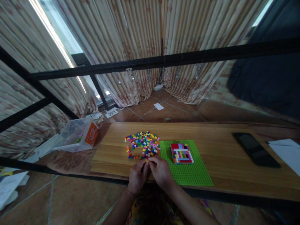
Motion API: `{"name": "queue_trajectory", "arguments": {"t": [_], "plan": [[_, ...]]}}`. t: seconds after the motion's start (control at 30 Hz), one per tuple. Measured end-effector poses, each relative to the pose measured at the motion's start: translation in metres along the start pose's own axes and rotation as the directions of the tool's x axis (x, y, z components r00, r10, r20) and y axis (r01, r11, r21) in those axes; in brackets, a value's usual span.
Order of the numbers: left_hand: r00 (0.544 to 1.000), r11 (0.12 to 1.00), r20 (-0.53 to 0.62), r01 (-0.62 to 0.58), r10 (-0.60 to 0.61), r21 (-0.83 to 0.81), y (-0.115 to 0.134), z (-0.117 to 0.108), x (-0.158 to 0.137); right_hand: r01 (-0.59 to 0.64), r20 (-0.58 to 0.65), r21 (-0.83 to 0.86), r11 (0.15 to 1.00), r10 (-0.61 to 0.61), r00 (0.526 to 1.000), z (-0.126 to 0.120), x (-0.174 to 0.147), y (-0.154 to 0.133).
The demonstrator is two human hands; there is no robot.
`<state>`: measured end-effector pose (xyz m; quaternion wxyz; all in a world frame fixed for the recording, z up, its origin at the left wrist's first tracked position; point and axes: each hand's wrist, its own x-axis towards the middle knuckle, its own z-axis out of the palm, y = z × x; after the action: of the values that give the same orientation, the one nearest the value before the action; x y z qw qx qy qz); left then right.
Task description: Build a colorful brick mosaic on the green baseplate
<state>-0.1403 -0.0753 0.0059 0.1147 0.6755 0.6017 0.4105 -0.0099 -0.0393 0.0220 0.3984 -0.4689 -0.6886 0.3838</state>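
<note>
My left hand (137,175) and my right hand (161,171) meet at the fingertips near the front edge of the wooden board. Both are closed in a pinch around a tiny yellow brick (147,161), mostly covered by the fingers. Just beyond them spreads a heap of small multicoloured bricks (145,143). To the right of my right hand lies a green baseplate (199,170). On it sits a low, roughly square block built of coloured bricks (182,153), with a white border along part of its edge.
A clear plastic bin (72,137) with an orange label is at the left of the wooden board (110,147). A black phone-like slab (256,150) and white paper (286,153) lie at the right. A black metal bar (145,62) crosses beyond the board, before curtains (140,31).
</note>
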Motion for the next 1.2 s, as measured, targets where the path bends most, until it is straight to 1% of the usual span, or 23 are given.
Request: {"name": "queue_trajectory", "arguments": {"t": [0.1, 0.17, 0.27, 0.37, 0.43, 0.5, 0.6, 0.67, 0.73, 0.97, 1.1, 1.2], "plan": [[1.0, 1.0, -0.013, 0.004, -0.004, 0.019, -0.001, 0.001, 0.0, 0.038, -0.012, 0.039, 0.999, -0.037, 0.999, -0.008, -0.001, -0.003], [1.0, 0.999, -0.024, -0.006, 0.007, 0.044, -0.002, 0.002, -0.001, 0.061, -0.031, 0.05, 0.997, -0.06, 0.998, -0.02, -0.002, -0.006], [0.999, 0.997, -0.035, -0.032, 0.035, 0.075, -0.005, 0.003, -0.002, 0.033, -0.082, 0.023, 0.999, -0.031, 0.996, -0.048, -0.003, -0.007], [0.996, 0.993, -0.05, -0.064, 0.069, 0.104, -0.007, 0.005, -0.003, -0.036, -0.167, 0.004, 0.999, 0.036, 0.985, -0.083, -0.003, 0.003], [0.993, 0.989, -0.066, -0.092, 0.1, 0.115, -0.008, 0.006, -0.003, -0.111, -0.25, 0.028, 0.993, 0.114, 0.962, -0.106, -0.003, 0.016], [0.99, 0.986, -0.075, -0.113, 0.123, 0.123, -0.009, 0.007, -0.002, -0.176, -0.333, 0.046, 0.983, 0.181, 0.925, -0.127, -0.002, 0.03], [0.988, 0.982, -0.071, -0.123, 0.134, 0.144, -0.01, 0.007, -0.001, -0.205, -0.413, 0.083, 0.975, 0.221, 0.884, -0.147, 0.001, 0.05], [0.988, 0.979, -0.066, -0.124, 0.136, 0.159, -0.011, 0.007, 0.0, -0.197, -0.431, 0.097, 0.976, 0.22, 0.875, -0.152, 0.006, 0.059], [0.988, 0.977, -0.065, -0.128, 0.141, 0.173, -0.012, 0.007, 0.0, -0.186, -0.416, 0.087, 0.979, 0.205, 0.886, -0.154, 0.012, 0.065], [0.986, 0.969, -0.054, -0.145, 0.159, 0.2, -0.014, 0.008, 0.0, -0.146, -0.278, 0.05, 0.988, 0.154, 0.948, -0.156, 0.035, 0.071], [0.988, 0.971, -0.033, -0.144, 0.152, 0.19, -0.011, 0.006, 0.0, -0.141, -0.204, 0.067, 0.988, 0.152, 0.967, -0.157, 0.042, 0.075], [0.986, 0.97, -0.029, -0.155, 0.163, 0.187, -0.01, 0.006, 0.001, -0.168, -0.166, 0.125, 0.978, 0.188, 0.968, -0.155, 0.044, 0.08]]}}
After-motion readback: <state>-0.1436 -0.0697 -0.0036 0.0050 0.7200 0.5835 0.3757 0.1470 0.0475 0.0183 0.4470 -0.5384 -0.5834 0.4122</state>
